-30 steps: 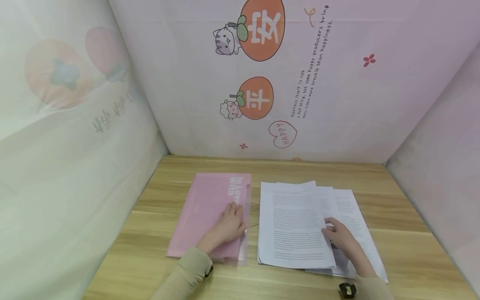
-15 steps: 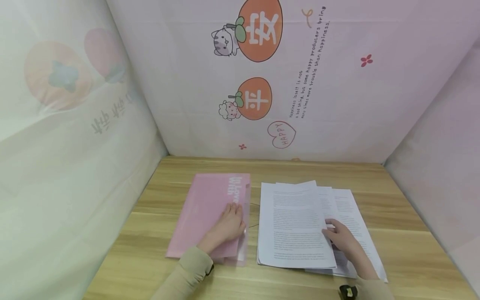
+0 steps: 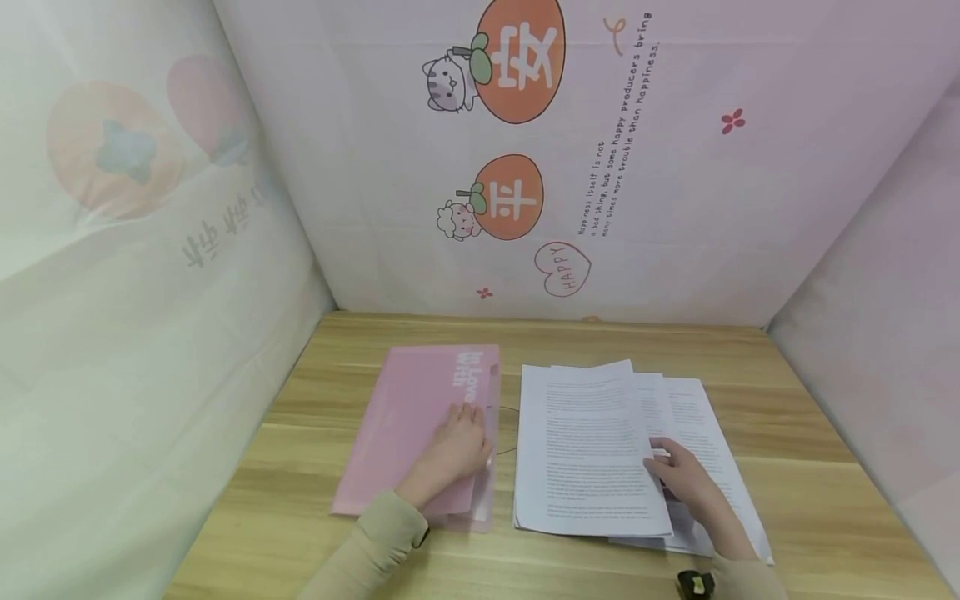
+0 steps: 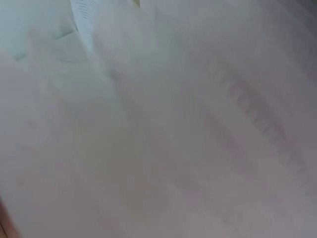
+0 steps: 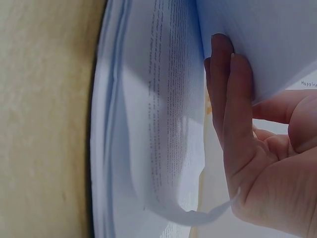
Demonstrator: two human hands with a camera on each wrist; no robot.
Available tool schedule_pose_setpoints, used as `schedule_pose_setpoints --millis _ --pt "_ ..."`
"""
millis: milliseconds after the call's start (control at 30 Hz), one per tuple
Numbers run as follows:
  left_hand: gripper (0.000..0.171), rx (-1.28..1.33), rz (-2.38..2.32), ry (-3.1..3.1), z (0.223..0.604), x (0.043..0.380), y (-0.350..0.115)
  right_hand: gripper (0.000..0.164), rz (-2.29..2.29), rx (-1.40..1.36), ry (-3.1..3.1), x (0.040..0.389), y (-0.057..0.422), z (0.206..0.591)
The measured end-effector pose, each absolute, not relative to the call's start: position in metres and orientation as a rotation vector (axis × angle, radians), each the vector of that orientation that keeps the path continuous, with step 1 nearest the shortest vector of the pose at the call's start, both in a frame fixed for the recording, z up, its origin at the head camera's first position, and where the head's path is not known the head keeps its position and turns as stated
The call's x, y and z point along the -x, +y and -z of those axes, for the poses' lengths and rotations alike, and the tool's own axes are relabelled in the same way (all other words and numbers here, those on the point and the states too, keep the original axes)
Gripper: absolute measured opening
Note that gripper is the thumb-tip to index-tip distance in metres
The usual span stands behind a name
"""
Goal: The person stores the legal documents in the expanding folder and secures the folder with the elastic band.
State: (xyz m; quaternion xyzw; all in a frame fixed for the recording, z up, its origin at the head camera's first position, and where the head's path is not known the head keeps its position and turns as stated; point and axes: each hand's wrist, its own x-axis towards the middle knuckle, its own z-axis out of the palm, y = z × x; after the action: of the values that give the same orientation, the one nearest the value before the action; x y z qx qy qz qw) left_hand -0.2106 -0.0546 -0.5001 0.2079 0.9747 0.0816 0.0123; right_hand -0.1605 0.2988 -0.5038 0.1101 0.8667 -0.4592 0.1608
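A translucent pink plastic folder with white lettering lies on the left of the wooden table. My left hand pinches its cover near the right edge, and a paler layer shows beneath. Pale, blurred plastic fills most of the left wrist view. On the right are overlapping printed sheets of paper. My right hand holds the right edge of the top sheets, thumb above and fingers underneath. In the right wrist view, the fingers lie behind a raised sheet, with more printed pages below it.
A thin dark cord curves out between folder and papers. The wooden table is bounded by white cloth at the back and both sides, the back cloth printed with cartoons. A black band sits at the right wrist.
The folder cover's lower right edge has shifted slightly left and lifted a little with my left hand. My right hand and the papers stay nearly still.
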Motion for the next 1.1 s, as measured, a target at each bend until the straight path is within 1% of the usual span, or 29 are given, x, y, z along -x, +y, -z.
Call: schedule_pose_setpoints --millis 167,367,600,667,900,1100 --pt "0.057 -0.599 -0.298 3.039 0.495 0.210 -0.056 0.056 1.332 -0.313 2.465 0.160 0.298 0.503" --pt "0.051 -0.681 -0.383 3.019 0.489 0.215 -0.062 0.057 1.357 -0.318 2.443 0.160 0.298 0.502" --pt "0.047 -0.701 -0.667 2.955 0.482 0.218 -0.074 0.058 1.429 -0.308 2.409 0.158 0.302 0.504" --pt "0.047 -0.693 -0.729 2.943 0.480 0.218 -0.077 0.058 1.447 -0.301 2.402 0.158 0.304 0.505" --pt "0.057 -0.642 -0.894 2.845 0.477 0.217 -0.088 0.059 1.462 -0.308 2.391 0.157 0.309 0.505" --pt "0.054 -0.645 -0.972 2.830 0.477 0.218 -0.098 0.060 1.479 -0.323 2.382 0.155 0.312 0.504"
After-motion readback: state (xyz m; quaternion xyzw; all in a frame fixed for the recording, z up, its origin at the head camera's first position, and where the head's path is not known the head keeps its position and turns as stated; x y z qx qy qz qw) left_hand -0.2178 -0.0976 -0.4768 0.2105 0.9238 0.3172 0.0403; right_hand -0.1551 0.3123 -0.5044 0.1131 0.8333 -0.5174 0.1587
